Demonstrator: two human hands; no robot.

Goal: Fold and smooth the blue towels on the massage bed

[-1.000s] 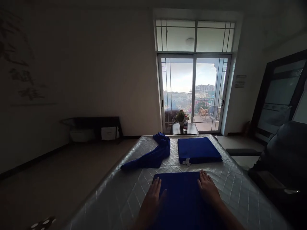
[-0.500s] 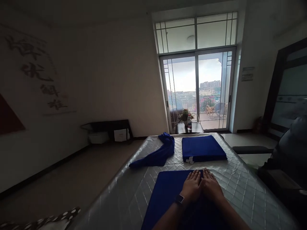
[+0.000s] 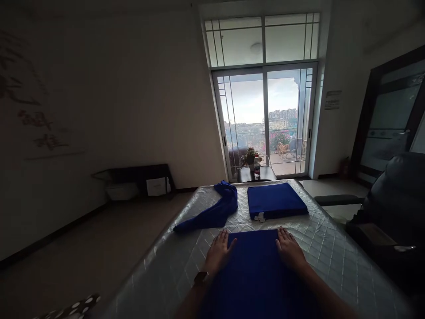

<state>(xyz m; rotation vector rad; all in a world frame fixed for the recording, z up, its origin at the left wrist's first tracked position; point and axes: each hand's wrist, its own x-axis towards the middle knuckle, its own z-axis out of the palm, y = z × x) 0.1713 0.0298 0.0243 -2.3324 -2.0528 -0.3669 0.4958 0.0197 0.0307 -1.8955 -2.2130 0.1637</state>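
Observation:
A folded blue cloth (image 3: 254,266) lies flat on the silver quilted table cover (image 3: 332,252) in front of me. My left hand (image 3: 218,251), below a dark wristwatch (image 3: 201,278), rests with fingers stretched along the cloth's left far corner. On the right far corner lies my right hand (image 3: 289,248), flat, its fingers extended. Beyond my hands sits a neatly folded blue cloth stack (image 3: 277,200) with a white label at its near edge. To its left is a loose, crumpled blue cloth (image 3: 212,210).
A small dark table (image 3: 262,173) with a potted plant (image 3: 249,157) and a bottle (image 3: 256,166) stands past the far edge, before a sliding glass door (image 3: 265,119). A black armchair (image 3: 392,199) is at the right. Polka-dot fabric (image 3: 76,308) shows at the lower left.
My hands have moved apart: the left slid from the cloth's middle to its left edge, while the right stayed near the right corner. The view has turned slightly to the right.

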